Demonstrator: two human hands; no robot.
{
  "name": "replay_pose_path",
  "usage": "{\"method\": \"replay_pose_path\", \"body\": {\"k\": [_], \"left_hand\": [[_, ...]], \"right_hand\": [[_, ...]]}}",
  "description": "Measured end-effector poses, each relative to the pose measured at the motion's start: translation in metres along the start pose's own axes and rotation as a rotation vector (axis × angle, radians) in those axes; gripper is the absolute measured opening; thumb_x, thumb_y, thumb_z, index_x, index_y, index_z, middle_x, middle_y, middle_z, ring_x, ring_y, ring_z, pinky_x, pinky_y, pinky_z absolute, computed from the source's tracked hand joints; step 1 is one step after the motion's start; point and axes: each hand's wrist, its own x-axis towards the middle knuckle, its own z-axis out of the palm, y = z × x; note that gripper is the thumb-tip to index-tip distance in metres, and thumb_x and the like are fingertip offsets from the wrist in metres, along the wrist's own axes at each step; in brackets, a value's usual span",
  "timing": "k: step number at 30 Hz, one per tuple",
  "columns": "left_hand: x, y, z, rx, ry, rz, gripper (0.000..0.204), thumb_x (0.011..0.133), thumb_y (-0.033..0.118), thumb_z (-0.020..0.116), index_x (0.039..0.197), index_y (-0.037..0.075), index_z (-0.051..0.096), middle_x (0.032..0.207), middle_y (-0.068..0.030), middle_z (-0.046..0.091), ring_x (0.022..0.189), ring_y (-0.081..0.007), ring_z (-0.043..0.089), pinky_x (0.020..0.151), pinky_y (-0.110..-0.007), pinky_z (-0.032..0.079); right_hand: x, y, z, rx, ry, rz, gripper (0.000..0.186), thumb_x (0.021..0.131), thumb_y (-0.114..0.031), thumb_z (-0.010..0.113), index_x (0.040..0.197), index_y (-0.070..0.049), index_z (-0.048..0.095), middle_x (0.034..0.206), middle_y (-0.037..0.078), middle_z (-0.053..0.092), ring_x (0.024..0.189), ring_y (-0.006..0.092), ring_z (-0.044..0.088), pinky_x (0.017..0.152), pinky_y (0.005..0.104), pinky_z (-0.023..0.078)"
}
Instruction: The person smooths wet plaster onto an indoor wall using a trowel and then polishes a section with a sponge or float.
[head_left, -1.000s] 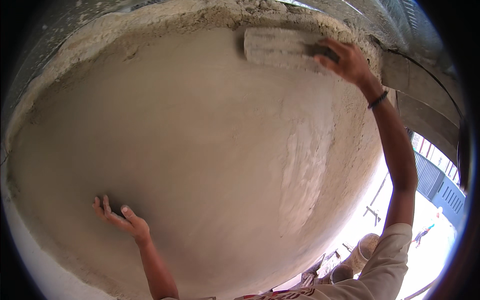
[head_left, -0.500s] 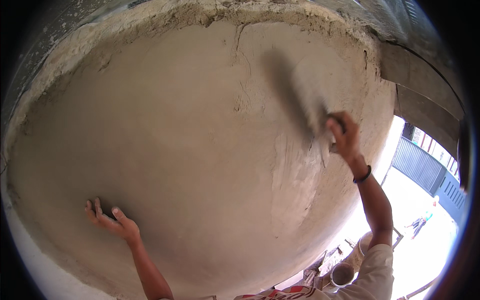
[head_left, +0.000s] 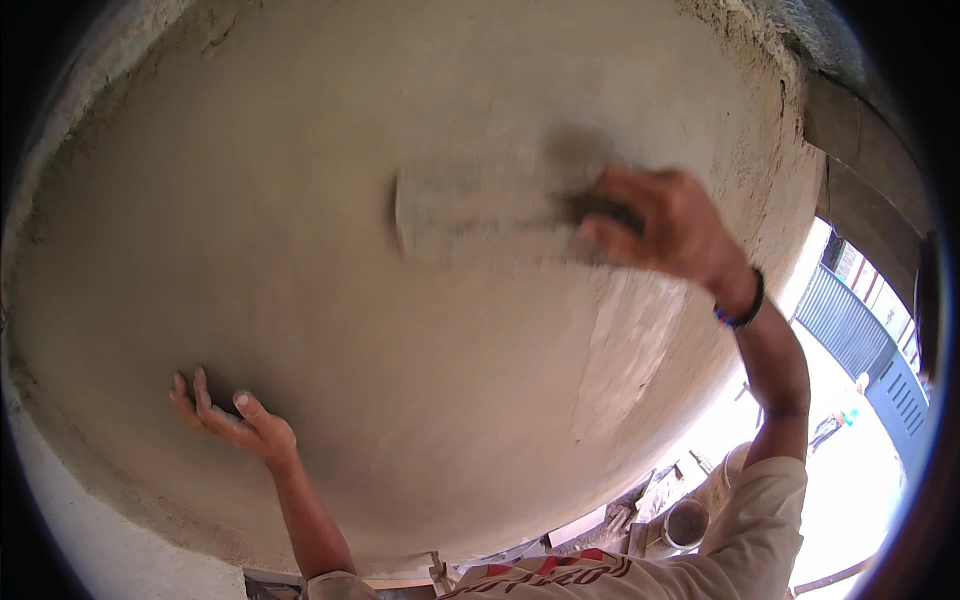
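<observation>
A wall of wet grey plaster [head_left: 300, 200] fills most of the view. My right hand [head_left: 670, 225] grips the dark handle of a flat plastering trowel [head_left: 470, 210], whose blade lies against the plaster, blurred by motion. A dark band sits on that wrist. My left hand [head_left: 230, 415] is pressed flat on the plaster at the lower left, fingers spread, holding nothing.
A rough unplastered edge [head_left: 90, 130] runs round the plaster's upper left. Dark beams [head_left: 850, 150] stand at the upper right. Below right, far down, are a round bucket [head_left: 687, 522], loose boards and a blue gate [head_left: 850, 320] in bright sunlight.
My right hand swept the trowel from the wall's top right down and leftward to the middle. My left hand stayed planted on the plaster.
</observation>
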Motion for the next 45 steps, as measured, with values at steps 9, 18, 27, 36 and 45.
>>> {"method": "replay_pose_path", "body": {"k": [9, 18, 27, 36, 45], "left_hand": [[0.001, 0.001, 0.011, -0.009, -0.026, 0.027, 0.049, 0.103, 0.036, 0.036, 0.133, -0.002, 0.035, 0.147, -0.0223, 0.021, 0.140, -0.0392, 0.020, 0.108, -0.057, 0.030], [-0.010, 0.003, 0.021, -0.095, 0.000, -0.055, 0.061, 0.103, 0.044, 0.035, 0.136, -0.007, 0.035, 0.146, -0.0225, 0.025, 0.133, -0.0340, 0.033, 0.102, -0.047, 0.040], [-0.011, 0.009, 0.008, -0.090, -0.026, -0.179, 0.060, 0.102, 0.049, 0.032, 0.136, -0.001, 0.037, 0.143, -0.0189, 0.029, 0.132, -0.0329, 0.036, 0.104, -0.045, 0.041], [-0.016, 0.026, 0.020, 0.008, -0.060, -0.143, 0.067, 0.101, 0.053, 0.030, 0.138, -0.003, 0.035, 0.140, -0.0209, 0.029, 0.129, -0.0359, 0.038, 0.103, -0.048, 0.040], [-0.004, 0.007, 0.008, 0.022, -0.072, 0.007, 0.062, 0.103, 0.043, 0.031, 0.132, -0.011, 0.034, 0.145, -0.0246, 0.018, 0.132, -0.0366, 0.032, 0.102, -0.049, 0.038]], "right_hand": [[-0.157, -0.068, 0.079, 0.093, -0.248, 0.065, 0.026, 0.085, -0.037, 0.068, 0.082, -0.014, 0.057, 0.063, 0.004, 0.057, 0.052, 0.0204, 0.061, 0.043, 0.0362, 0.050], [0.009, 0.130, -0.122, -0.089, 0.253, 0.178, 0.035, 0.090, -0.037, 0.067, 0.094, -0.003, 0.065, 0.066, 0.001, 0.059, 0.056, 0.0086, 0.057, 0.048, 0.0259, 0.045], [-0.138, 0.055, 0.053, -0.076, 0.062, -0.034, 0.025, 0.089, -0.033, 0.068, 0.098, -0.009, 0.065, 0.070, 0.005, 0.064, 0.049, 0.0140, 0.057, 0.044, 0.0280, 0.048], [-0.335, -0.132, 0.217, 0.140, -0.076, 0.383, 0.025, 0.085, -0.033, 0.067, 0.093, -0.011, 0.058, 0.062, 0.002, 0.051, 0.052, 0.0178, 0.058, 0.042, 0.0347, 0.045], [-0.317, -0.198, 0.194, 0.998, 0.055, 1.019, 0.038, 0.084, -0.036, 0.073, 0.097, -0.001, 0.065, 0.063, 0.006, 0.062, 0.058, 0.0162, 0.061, 0.055, 0.0310, 0.049]]}}
